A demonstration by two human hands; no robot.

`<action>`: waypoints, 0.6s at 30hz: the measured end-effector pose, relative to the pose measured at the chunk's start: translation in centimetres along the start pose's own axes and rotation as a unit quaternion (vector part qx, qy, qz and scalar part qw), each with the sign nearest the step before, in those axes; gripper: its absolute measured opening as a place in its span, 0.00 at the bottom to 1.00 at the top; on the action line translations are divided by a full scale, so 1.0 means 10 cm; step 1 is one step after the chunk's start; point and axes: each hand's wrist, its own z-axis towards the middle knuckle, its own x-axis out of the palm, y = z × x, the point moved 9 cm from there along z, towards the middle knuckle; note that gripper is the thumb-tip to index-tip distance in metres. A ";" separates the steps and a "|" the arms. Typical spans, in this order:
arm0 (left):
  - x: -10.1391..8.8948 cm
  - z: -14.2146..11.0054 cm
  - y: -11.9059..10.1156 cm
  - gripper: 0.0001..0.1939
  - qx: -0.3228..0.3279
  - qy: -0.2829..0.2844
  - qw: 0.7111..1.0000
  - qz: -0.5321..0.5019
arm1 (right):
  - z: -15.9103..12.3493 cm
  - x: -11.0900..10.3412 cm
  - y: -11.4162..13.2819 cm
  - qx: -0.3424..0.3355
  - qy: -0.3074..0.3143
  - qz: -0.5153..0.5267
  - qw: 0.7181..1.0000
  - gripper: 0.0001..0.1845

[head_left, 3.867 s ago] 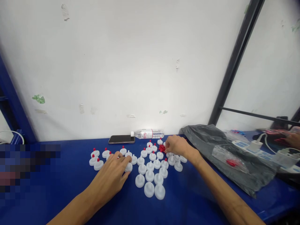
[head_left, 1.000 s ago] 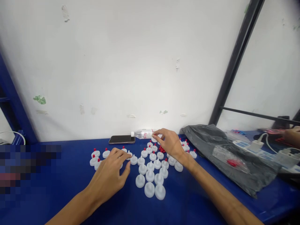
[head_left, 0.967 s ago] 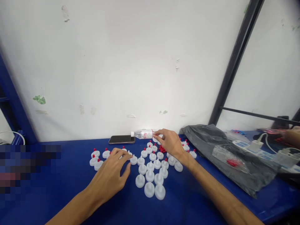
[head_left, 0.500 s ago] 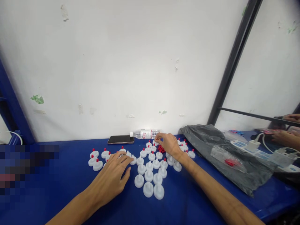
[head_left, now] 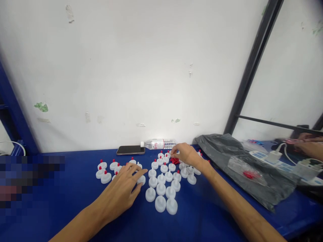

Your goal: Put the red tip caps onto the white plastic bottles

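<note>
My left hand [head_left: 126,184] rests low over the table, its thumb and index finger closed round a white nozzle cap [head_left: 141,180] with no red tip on it. Some white caps are partly hidden behind its knuckles. Toward the back, my right hand [head_left: 185,155] is curled with its fingertips drawn together at the edge of a pile of small red tips [head_left: 174,161]. Whatever those fingertips hold is too small to make out. Several untipped white caps [head_left: 160,189] stand upright between the hands. Red-tipped caps [head_left: 106,177] stand to the left, and others around the pile.
A phone [head_left: 130,150] and a clear plastic bottle [head_left: 158,144] lie along the wall. On the right, a grey plastic bag [head_left: 252,181] carries a clear bag with red pieces [head_left: 249,174]. Beyond it are a power strip [head_left: 262,155] and another person's hand [head_left: 309,148].
My right hand has moved slightly right and down, from a cap at the back to the red pile. The white cap by my left hand has shifted toward me, between thumb and index finger.
</note>
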 end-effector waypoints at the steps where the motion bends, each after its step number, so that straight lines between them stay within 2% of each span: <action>1: 0.01 0.01 0.01 0.20 -0.009 0.005 1.000 0.003 | 0.00 0.04 0.00 -0.002 0.016 -0.002 1.000 0.03; 5: 0.11 0.01 0.07 0.22 -0.033 0.035 0.999 0.019 | 0.01 0.21 -0.02 0.002 0.051 -0.011 0.999 0.03; 10: 0.15 0.00 0.09 0.20 -0.032 0.041 0.998 0.021 | 0.01 0.26 0.01 -0.005 0.049 -0.015 0.999 0.06; 13: 0.12 0.00 0.08 0.19 -0.026 0.024 0.999 0.002 | -0.01 0.18 0.05 -0.012 0.029 -0.010 0.999 0.05; 18: -0.02 0.02 0.06 0.19 -0.031 -0.035 0.997 -0.056 | -0.03 -0.08 0.17 -0.031 -0.034 0.018 0.999 0.08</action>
